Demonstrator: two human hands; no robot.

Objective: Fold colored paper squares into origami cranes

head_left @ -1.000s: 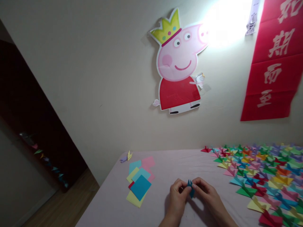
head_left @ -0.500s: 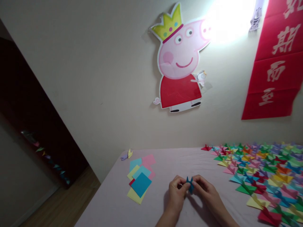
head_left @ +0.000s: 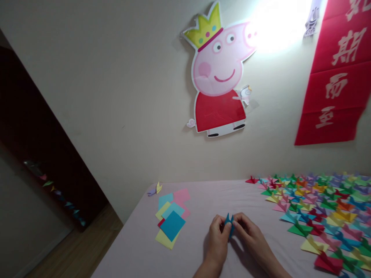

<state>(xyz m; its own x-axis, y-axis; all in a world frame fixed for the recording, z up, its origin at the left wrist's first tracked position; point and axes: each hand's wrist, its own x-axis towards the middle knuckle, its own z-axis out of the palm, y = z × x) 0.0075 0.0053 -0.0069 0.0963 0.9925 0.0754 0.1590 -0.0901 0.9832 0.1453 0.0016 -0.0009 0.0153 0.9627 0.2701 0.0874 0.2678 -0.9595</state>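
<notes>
– Where's the folded blue paper (head_left: 231, 230)?
– Right between the left hand (head_left: 218, 237), its grip clamped on one side, and the right hand (head_left: 249, 233), pinching the opposite edge, twin points sticking up!
– And around it?
– Loose paper squares (head_left: 173, 227) well off left, folded paper birds (head_left: 343, 215) crowding the right!

On the pale wall (head_left: 130, 85) is fixed a big pig cutout (head_left: 218, 77), w/ yellow crown (head_left: 204, 34) and red dress (head_left: 220, 110); a sm. white cutout (head_left: 245, 94) is at its arm. A strong light glare (head_left: 279, 27) lies by the pig's nose. To R of it is a purple tower-shaped cutout (head_left: 312, 23), then a long red banner (head_left: 321, 104) w/ pale writing, top out of view. On L is a dark door (head_left: 37, 127) w/ handle (head_left: 32, 166); a string of sm. col. paper pieces (head_left: 68, 204) hangs there. Below, the floor (head_left: 89, 243) is brown, prob. wood.
</notes>
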